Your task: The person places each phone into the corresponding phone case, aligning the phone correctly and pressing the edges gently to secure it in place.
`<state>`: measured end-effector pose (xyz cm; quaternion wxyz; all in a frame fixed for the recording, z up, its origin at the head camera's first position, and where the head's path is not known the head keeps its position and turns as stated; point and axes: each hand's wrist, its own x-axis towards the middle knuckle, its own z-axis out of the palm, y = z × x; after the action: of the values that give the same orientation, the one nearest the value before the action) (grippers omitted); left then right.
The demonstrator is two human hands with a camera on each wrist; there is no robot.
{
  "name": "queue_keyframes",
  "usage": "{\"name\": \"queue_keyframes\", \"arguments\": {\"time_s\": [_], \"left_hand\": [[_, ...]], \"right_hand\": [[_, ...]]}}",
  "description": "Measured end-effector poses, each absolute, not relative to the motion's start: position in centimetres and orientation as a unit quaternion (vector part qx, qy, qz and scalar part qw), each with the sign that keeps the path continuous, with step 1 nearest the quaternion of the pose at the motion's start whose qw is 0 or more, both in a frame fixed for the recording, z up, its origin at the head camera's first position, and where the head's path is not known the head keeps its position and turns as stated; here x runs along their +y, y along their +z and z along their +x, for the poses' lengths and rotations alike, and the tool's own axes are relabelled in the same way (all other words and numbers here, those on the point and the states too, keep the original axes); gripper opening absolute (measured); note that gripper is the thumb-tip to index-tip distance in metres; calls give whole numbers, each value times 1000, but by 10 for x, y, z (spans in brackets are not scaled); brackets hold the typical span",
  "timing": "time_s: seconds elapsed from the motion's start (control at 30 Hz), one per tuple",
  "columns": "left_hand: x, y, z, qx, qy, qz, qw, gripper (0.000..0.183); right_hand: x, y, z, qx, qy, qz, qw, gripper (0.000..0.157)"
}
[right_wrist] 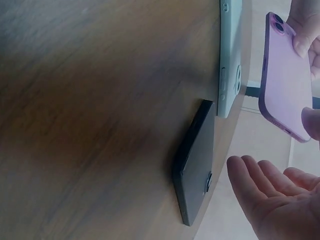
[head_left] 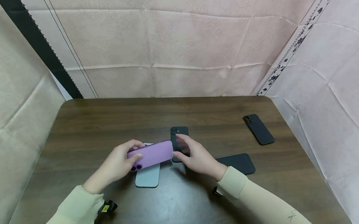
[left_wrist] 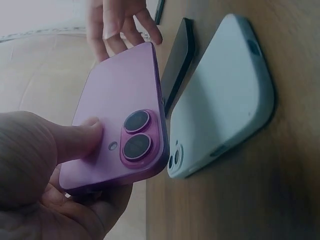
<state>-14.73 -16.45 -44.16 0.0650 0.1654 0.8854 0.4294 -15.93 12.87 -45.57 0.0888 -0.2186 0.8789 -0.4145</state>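
Observation:
My left hand (head_left: 118, 163) grips a purple smartphone (head_left: 154, 154) by its camera end, thumb across the back and fingers behind. The phone is held above the table, two camera lenses showing in the left wrist view. Close to its far end is my right hand (head_left: 200, 158), fingers extended and apart; in the right wrist view its thumb overlaps the phone's corner, and I cannot tell whether they touch. Below the purple phone lies a pale blue-green phone (head_left: 148, 176), partly covered from above. A black phone (head_left: 179, 130) lies beside it, partly hidden by my right hand.
On the brown wooden table (head_left: 176, 213), a dark phone (head_left: 238, 164) lies by my right wrist, partly under the forearm. Another black phone (head_left: 260, 130) lies at the far right. Pale cloth (head_left: 185, 35) hangs behind the table and along both sides.

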Motion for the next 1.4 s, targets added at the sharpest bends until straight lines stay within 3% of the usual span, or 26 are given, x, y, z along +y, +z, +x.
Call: {"name": "queue_keyframes", "arguments": {"time_s": [0.8,1.4], "left_hand": [[-147,-439,-142,872,445,190,77,25],[-145,-441,-143,863,481,140,63,32]], "right_hand": [[124,-455,-156,873,-425,-226,78,27],[126,-455,-157,843,-489,-192,116,15]]}}
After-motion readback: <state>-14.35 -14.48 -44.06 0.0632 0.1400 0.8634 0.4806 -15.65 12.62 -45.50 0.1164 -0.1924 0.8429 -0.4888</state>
